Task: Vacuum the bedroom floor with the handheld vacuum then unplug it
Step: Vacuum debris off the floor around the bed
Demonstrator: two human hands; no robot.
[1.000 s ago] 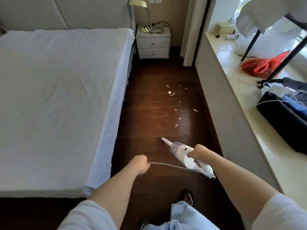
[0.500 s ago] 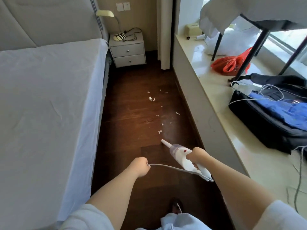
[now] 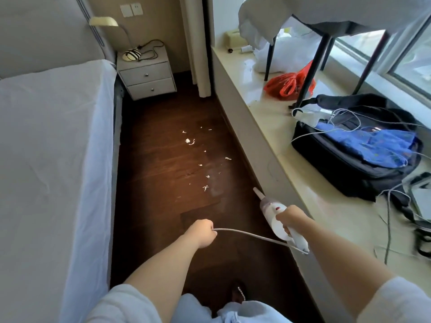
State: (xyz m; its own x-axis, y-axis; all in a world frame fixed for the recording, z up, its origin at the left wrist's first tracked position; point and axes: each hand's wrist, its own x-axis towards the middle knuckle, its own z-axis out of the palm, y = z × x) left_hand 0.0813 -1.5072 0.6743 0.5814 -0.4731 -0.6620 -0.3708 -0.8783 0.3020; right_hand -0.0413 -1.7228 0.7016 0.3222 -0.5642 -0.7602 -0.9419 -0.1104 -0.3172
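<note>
Where white scraps (image 3: 197, 157) litter dark floor (image 3: 163, 173) between bed (image 3: 53, 145) and ledge (image 3: 263, 127), right hand (image 3: 291, 217) fingers round vacuum (image 3: 274, 214), left hand (image 3: 203, 231) pinching cord (image 3: 251, 236).

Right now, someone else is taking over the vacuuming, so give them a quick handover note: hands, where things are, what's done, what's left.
Right hand grips the handheld vacuum, nozzle aimed forward and down toward the floor.
Left hand holds the cord, keeping it to the side.
White scraps lie scattered ahead on the floor between the bed and the window ledge, nearest ones just beyond the nozzle.
Done: vacuum in hand, cord managed.
Left: vacuum up the scraps, then unplug; the plug is out of view.
</note>
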